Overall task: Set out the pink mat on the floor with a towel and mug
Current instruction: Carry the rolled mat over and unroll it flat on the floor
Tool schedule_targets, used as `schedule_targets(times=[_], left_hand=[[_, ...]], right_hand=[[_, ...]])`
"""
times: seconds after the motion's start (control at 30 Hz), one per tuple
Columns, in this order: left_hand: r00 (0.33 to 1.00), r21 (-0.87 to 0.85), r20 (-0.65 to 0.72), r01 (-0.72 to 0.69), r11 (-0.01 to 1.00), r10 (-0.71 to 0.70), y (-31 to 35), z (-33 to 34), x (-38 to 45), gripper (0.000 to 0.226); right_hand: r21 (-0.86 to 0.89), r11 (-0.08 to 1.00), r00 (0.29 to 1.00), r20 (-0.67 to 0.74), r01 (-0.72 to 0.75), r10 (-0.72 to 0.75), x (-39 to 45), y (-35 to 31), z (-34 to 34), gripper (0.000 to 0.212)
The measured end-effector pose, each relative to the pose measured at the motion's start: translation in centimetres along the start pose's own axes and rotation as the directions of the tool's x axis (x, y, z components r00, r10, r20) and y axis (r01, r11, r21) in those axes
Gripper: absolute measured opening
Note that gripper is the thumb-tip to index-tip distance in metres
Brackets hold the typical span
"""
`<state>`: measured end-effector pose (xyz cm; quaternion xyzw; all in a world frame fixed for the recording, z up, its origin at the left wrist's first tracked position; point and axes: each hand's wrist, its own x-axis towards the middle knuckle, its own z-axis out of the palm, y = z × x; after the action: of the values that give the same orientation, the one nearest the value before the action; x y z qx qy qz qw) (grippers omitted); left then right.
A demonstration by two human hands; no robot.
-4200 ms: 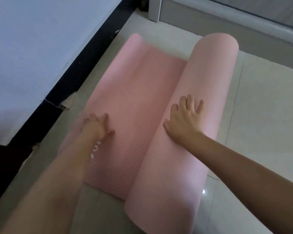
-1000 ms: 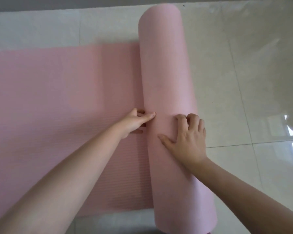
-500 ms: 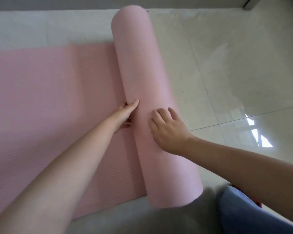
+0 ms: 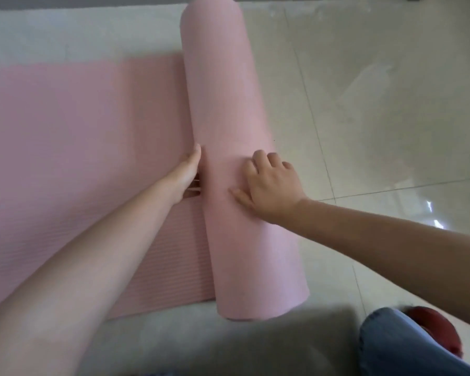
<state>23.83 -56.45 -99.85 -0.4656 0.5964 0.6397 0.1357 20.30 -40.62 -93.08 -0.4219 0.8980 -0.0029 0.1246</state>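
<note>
- Two hands work one mat [image 4: 73,147], which lies on the tiled floor [image 4: 377,109]: part is flat, the rest is a thick roll [image 4: 236,158].
- Landmark: the roll. The flat part spreads from its left side; bare floor lies to its right.
- The left hand [image 4: 187,172] is wedged at the roll's left seam, where roll meets flat mat. Its fingers look straight and together, pressed against the roll, not pinching it.
- The right hand [image 4: 272,185] rests on top of the roll, fingers curled and slightly spread, palm down, holding nothing.
- Progress, as I judge it: unrolling is partway done; a good share is still wound up.
- Left to do: finish rolling out to the right, then add the towel and mug. Neither is in view.
- A knee in jeans [image 4: 391,346] shows near the roll's close end.
</note>
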Motion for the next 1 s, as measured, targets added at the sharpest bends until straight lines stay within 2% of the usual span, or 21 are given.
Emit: schedule_targets(times=[0.07, 0.13, 0.17, 0.3, 0.43, 0.5, 0.6, 0.7, 0.8, 0.9, 0.97, 1.0], left_hand=[[1.0, -0.031, -0.017, -0.017, 0.999, 0.017, 0.7, 1.2, -0.2, 0.044], [1.0, -0.073, -0.011, -0.021, 0.997, 0.02, 1.4, 2.5, -0.3, 0.019], [0.999, -0.084, -0.015, -0.034, 0.996, 0.033, 1.8, 3.3, -0.4, 0.015], [0.995, -0.03, -0.004, -0.101, 0.994, 0.101, 2.5, 5.8, -1.0, 0.022], [0.991, -0.054, -0.015, -0.13, 0.99, 0.13, 3.7, 7.7, -1.8, 0.024], [0.994, -0.096, -0.031, -0.106, 0.99, 0.104, 4.0, 8.8, -2.1, 0.017], [0.998, -0.037, -0.067, -0.006, 0.999, 0.003, 4.6, 11.0, -2.3, 0.021], [0.994, 0.015, -0.057, 0.095, 0.995, -0.094, 4.8, 12.0, -1.8, 0.014], [0.987, 0.099, 0.023, 0.157, 0.983, -0.16, 4.6, 13.1, -1.5, 0.042], [0.992, 0.054, 0.043, 0.112, 0.992, -0.114, 5.0, 15.8, -1.8, 0.047], [0.999, 0.088, -0.017, 0.053, 0.995, -0.051, 5.5, 17.5, -1.7, 0.062], [0.999, 0.12, -0.041, 0.005, 0.993, -0.001, 5.9, 18.5, -1.5, 0.058]], right_hand=[[0.029, 0.999, 0.999, -0.027, -0.044, 0.045, 0.5, 2.4, 0.2, 0.051], [0.071, 0.995, 0.997, -0.035, -0.07, 0.073, 0.6, 4.5, 0.5, 0.049], [0.104, 0.991, 0.995, -0.035, -0.086, 0.09, 0.5, 5.9, 0.6, 0.048], [0.238, 0.967, 0.994, -0.031, -0.096, 0.106, -0.8, 10.2, 0.7, 0.037], [0.344, 0.93, 0.983, -0.169, 0.128, -0.072, -2.3, 13.0, 0.6, 0.032], [0.344, 0.921, 0.971, -0.21, 0.183, -0.114, -3.0, 13.7, 0.8, 0.031], [0.351, 0.917, 0.971, -0.208, 0.19, -0.121, -3.3, 14.9, 1.3, 0.033], [0.414, 0.9, 0.978, -0.201, 0.138, -0.058, -3.3, 16.4, 2.0, 0.035], [0.464, 0.885, 0.98, -0.192, 0.043, 0.052, -3.4, 17.8, 2.4, 0.033], [0.523, 0.849, 0.968, -0.165, -0.077, 0.189, -3.1, 19.3, 2.8, 0.024], [0.569, 0.806, 0.949, -0.135, -0.16, 0.284, -3.0, 20.7, 2.8, 0.021], [0.593, 0.783, 0.939, -0.126, -0.187, 0.319, -3.2, 21.8, 2.7, 0.021]])
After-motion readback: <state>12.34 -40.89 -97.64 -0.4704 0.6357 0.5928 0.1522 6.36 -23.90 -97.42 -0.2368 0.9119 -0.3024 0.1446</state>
